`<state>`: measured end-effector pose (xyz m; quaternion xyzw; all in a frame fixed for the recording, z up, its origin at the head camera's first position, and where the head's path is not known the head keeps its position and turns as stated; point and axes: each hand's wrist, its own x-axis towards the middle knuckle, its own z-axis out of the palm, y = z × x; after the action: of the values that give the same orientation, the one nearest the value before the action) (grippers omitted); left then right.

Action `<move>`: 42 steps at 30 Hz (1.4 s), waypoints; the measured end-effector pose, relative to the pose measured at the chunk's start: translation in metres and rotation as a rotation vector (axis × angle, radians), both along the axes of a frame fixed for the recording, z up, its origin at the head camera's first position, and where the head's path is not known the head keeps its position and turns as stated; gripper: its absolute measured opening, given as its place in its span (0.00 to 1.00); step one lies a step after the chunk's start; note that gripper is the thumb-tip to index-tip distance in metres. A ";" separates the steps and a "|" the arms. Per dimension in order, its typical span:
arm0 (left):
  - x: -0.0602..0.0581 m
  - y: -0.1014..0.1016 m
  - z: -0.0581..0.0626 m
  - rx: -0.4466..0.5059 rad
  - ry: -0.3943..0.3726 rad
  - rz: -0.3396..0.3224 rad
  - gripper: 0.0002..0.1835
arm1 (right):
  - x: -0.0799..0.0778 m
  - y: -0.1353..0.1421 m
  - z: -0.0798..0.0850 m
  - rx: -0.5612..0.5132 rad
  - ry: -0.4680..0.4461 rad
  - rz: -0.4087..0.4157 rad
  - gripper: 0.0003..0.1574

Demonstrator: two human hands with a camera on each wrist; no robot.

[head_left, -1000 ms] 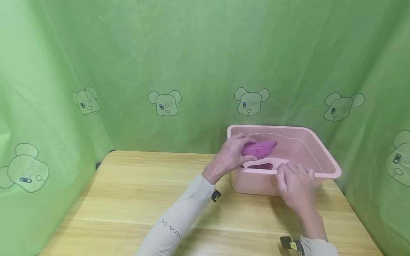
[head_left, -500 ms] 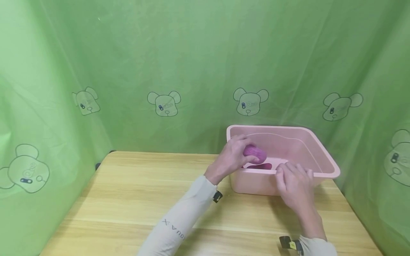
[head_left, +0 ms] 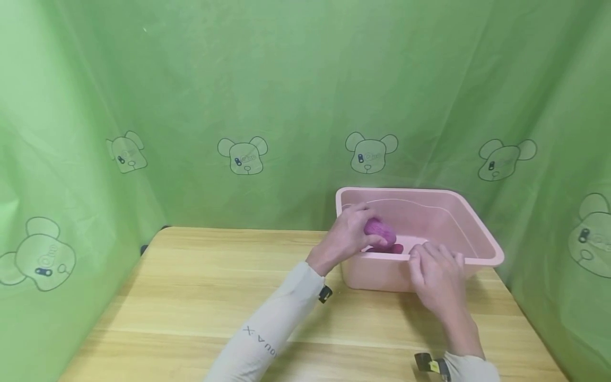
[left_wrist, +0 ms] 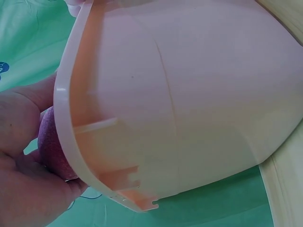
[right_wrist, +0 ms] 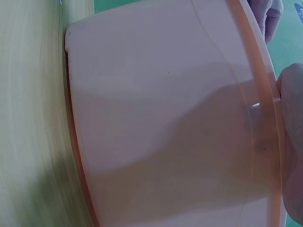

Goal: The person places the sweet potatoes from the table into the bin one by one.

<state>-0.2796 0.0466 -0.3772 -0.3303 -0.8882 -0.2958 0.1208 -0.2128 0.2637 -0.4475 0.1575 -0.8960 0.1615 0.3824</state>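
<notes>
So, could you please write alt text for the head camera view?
A person's left hand holds a purple sweet potato inside a pink plastic tub, while the right hand grips the tub's near rim. The tub stands on a wooden table before a green curtain.

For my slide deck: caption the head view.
Left hand holds a purple object over a pink tub; right hand grips its rim.
</notes>
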 end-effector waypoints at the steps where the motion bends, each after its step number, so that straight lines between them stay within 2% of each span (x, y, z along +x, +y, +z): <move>1: -0.001 0.000 -0.001 -0.005 -0.003 -0.001 0.27 | 0.000 0.000 0.000 -0.001 0.002 0.000 0.16; 18: -0.004 0.002 -0.004 -0.028 -0.013 -0.049 0.22 | -0.001 -0.002 -0.001 -0.001 -0.029 -0.012 0.16; 30: -0.004 0.002 -0.004 -0.034 -0.040 -0.042 0.23 | -0.003 -0.002 -0.001 -0.002 -0.013 0.000 0.16; 36: -0.004 0.001 -0.005 -0.024 -0.063 -0.048 0.17 | -0.004 -0.003 -0.002 0.003 -0.009 0.001 0.16; 42: -0.004 -0.002 -0.002 -0.033 -0.037 -0.027 0.12 | -0.006 -0.004 -0.003 0.001 0.018 0.009 0.15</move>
<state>-0.2838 0.0444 -0.3788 -0.3388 -0.8905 -0.2887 0.0946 -0.2187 0.2600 -0.4506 0.1631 -0.8919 0.1614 0.3898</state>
